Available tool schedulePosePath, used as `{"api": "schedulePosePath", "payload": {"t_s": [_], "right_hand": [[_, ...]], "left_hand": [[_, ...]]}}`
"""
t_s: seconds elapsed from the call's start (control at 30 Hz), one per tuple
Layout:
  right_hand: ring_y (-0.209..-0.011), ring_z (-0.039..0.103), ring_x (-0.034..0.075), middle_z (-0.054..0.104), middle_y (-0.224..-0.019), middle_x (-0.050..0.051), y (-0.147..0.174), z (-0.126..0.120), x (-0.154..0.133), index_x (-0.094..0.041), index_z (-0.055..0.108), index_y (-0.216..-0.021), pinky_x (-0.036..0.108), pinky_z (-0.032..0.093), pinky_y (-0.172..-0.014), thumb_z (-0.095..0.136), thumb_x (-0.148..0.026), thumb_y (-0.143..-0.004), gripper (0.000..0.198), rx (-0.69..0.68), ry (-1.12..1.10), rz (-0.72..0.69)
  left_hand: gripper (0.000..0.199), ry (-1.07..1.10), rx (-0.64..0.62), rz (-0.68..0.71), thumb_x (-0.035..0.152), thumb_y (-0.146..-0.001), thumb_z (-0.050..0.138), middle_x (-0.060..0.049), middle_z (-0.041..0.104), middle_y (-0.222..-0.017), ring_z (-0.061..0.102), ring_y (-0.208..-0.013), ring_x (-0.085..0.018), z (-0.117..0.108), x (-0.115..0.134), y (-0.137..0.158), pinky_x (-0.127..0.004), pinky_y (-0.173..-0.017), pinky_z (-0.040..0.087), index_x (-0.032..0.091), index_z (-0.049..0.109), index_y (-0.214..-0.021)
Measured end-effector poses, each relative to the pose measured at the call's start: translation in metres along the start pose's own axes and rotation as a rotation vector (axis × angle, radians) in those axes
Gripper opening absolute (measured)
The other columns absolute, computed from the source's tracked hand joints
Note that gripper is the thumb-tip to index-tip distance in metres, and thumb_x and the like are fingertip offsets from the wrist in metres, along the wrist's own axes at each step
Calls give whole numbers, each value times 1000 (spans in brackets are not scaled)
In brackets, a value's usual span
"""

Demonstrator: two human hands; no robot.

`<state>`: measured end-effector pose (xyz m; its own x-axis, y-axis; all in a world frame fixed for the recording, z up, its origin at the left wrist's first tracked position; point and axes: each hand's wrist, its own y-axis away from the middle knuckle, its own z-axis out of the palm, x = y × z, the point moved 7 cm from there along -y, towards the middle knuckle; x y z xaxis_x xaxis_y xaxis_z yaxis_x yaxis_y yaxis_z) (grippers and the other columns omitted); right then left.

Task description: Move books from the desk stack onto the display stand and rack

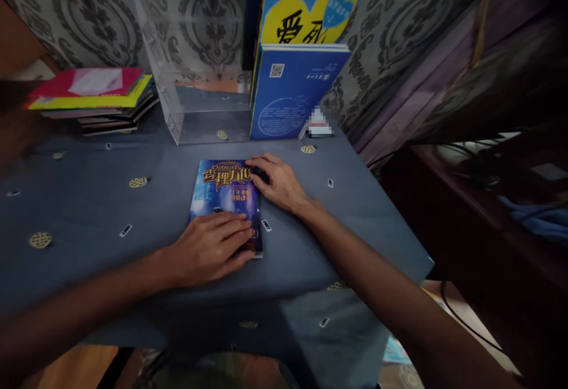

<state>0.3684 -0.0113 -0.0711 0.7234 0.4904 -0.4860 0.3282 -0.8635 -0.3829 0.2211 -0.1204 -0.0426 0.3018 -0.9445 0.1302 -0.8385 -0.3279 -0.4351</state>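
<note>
A book with a blue cover and gold lettering, upside down from my side, lies closed on the cloth-covered table. My left hand rests flat over its near part, fingers stretched out to the right. At the far right corner of the book is my right hand, its fingers and thumb curved and apart, the tips touching the cover. Between that thumb and forefinger is a dark gap, where I cannot make out anything held.
Behind the book stands a clear plastic book rack. Upright in it are a blue book and a taller yellow-and-blue book. A stack of books and folders sits at the back left. The table's right edge slants toward me.
</note>
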Motion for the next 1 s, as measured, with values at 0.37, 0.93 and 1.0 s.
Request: {"api": "schedulePosePath", "payload": {"t_s": [0.37,0.93,1.0], "right_hand": [[-119,61,26,64,-126,16,5,3,-8,-15,65,-125,45,49,-105,50,-21,-94,35,13,73,59],[-152,21,39,20,-165,22,51,25,-45,-12,38,-153,60,27,-120,49,-37,-96,64,-150,28,247],[-153,18,38,19,-166,20,52,26,-41,-12,36,-154,58,26,-121,51,-39,-94,67,-151,-14,259]], "left_hand": [[33,-61,-19,-220,29,-101,45,-11,69,-125,64,-117,-24,5,-49,1,-46,-103,52,17,65,-125],[55,869,488,-958,45,-81,68,-16,70,-122,69,-111,-30,14,-151,43,-45,-93,57,16,55,-125],[46,1138,522,-1124,40,-79,72,-15,75,-106,74,-94,-28,25,-148,41,-40,-81,61,15,59,-115]]}}
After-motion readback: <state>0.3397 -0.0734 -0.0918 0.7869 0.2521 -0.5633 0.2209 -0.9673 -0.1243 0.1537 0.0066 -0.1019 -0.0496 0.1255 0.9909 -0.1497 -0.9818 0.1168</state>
